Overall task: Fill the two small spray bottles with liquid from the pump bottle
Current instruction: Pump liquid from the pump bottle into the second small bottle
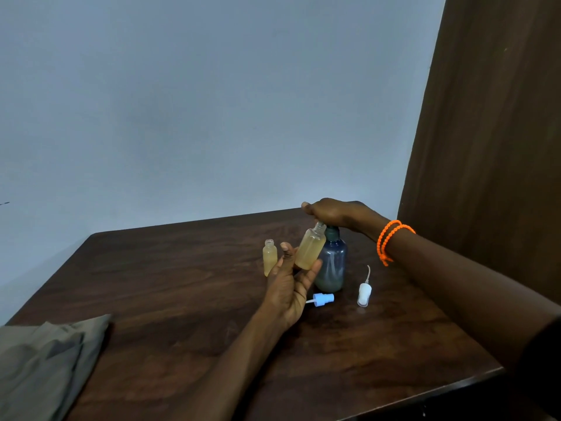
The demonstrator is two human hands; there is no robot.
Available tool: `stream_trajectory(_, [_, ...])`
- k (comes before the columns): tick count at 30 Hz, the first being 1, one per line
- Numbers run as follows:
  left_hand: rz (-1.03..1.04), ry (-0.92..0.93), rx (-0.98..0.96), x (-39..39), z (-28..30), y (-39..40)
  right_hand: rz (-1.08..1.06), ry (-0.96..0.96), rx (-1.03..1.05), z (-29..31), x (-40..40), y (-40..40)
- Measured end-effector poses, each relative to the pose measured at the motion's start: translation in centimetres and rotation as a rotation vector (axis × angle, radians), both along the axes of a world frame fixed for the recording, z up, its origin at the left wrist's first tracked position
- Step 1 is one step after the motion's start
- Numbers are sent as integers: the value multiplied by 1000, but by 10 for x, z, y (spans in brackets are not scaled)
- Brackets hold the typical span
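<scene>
The left hand (290,287) holds a small spray bottle (310,247) tilted, its open threaded neck leaning up toward the pump bottle's top; the thumb and fingertips pinch its lower part while the other fingers stay fairly straight and spread, palm facing up. The bottle is translucent plastic, round, and nearly full of cloudy pale-yellow liquid. The right hand (332,212) lies palm-down on top of the pump bottle (331,264), fingers bent over the pump head and hiding it; an orange beaded band (388,240) circles that wrist. The pump bottle is a round, smoky blue-grey translucent plastic flask with a dark collar, standing upright near the far edge of the table (182,299), a dark, glossy wood-grain top. The second spray bottle (269,258) stands upright just left of the left hand, uncapped, also yellowish. A blue spray cap (324,299) with a thin white tube lies on its side in front of the pump bottle, and a white spray cap (364,291) with a curved tube lies to its right. A folded grey-brown cloth (45,360) rests at the near left corner.
</scene>
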State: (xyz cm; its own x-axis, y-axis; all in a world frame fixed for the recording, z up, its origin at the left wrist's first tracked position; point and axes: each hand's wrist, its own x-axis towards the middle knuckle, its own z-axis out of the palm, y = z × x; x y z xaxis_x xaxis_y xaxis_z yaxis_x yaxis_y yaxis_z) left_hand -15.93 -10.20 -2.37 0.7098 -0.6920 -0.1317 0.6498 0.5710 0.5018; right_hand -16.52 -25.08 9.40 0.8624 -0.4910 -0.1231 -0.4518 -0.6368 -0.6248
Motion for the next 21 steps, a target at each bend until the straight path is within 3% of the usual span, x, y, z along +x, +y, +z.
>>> stream_trajectory(21, [-5, -14, -3, 0, 1, 1, -12, 11, -32, 3, -6, 9])
